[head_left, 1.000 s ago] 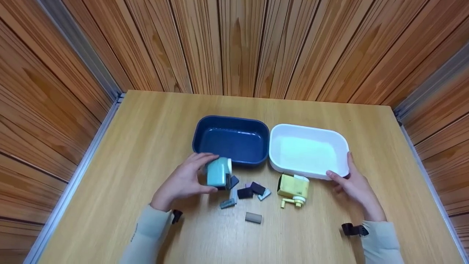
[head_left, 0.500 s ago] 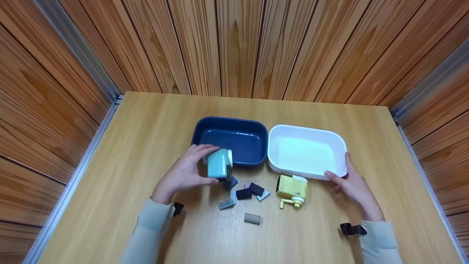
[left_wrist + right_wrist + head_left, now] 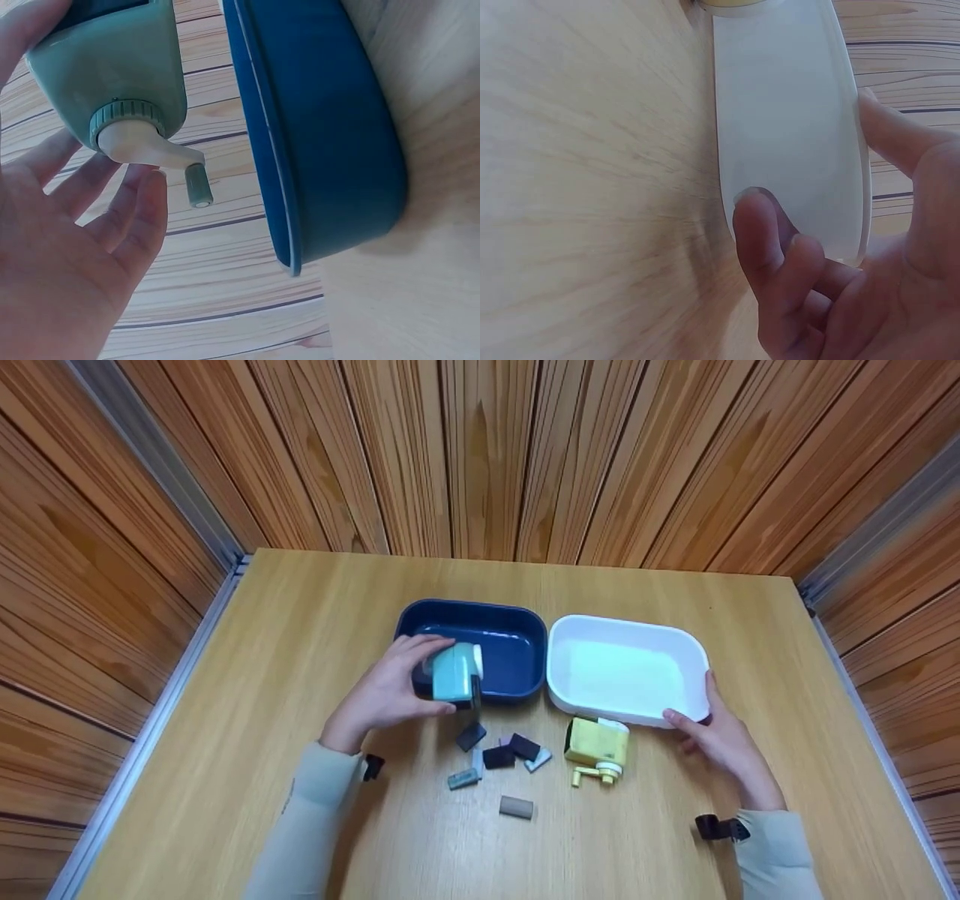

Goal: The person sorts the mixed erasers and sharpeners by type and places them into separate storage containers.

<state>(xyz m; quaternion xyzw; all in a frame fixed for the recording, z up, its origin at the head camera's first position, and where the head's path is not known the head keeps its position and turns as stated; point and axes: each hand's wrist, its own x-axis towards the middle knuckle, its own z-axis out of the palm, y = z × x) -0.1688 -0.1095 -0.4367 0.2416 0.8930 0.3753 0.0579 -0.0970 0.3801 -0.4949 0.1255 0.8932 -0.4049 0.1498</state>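
Observation:
My left hand [image 3: 391, 687] grips a teal crank pencil sharpener [image 3: 454, 671] between thumb and fingers, held up over the near left part of the navy blue tub [image 3: 517, 691]. Its white crank arm [image 3: 150, 147] with a green knob shows in the left wrist view, the tub's wall beside it. At the near right corner of a white tub [image 3: 630, 712], my right hand [image 3: 724, 739] holds the outer wall and rim with thumb and fingers. A yellow crank pencil sharpener [image 3: 598, 742] lies on the table just in front of the white tub.
Several small blocks that look like erasers lie in a loose cluster, among them a dark one [image 3: 499, 757] and a grey-green one [image 3: 463, 778]. A grey-brown cylinder-like piece [image 3: 516, 808] lies nearer. Wood-panel walls [image 3: 487, 457] close off the table's back and sides.
My left hand has carried the teal pencil sharpener up and forward from beside the small blocks to over the navy tub. The right hand stays at the white tub's corner.

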